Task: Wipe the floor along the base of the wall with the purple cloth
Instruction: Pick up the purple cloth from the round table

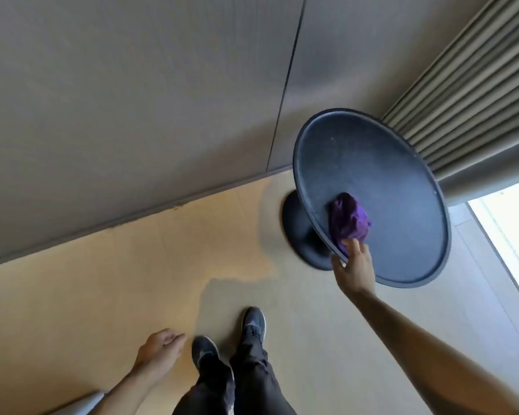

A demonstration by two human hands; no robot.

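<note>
Pale wood floor runs up to a grey panelled wall, with a dark skirting strip where they meet and a pleated curtain off to the right. From my head view I look down on two dark shoes and a round black pedestal surface standing close to the wall.

On that surface, near its front rim, lies the purple cloth, bunched into a loose lump. My right hand reaches over the rim with its fingertips touching the cloth's near edge; I judge the grip is only just closing on it, though motion blur keeps me from saying whether the fingers have truly pinched the fabric. My left hand hangs low beside my leg, relaxed and holding nothing.

I expect the cloth to be light, soft and limp, so it will sag and unfold wherever it is lifted. Gathering the crumpled middle into the palm should give a better pad for wiping than pinching one corner, which would let it trail. It should neither slip much nor break.
</note>
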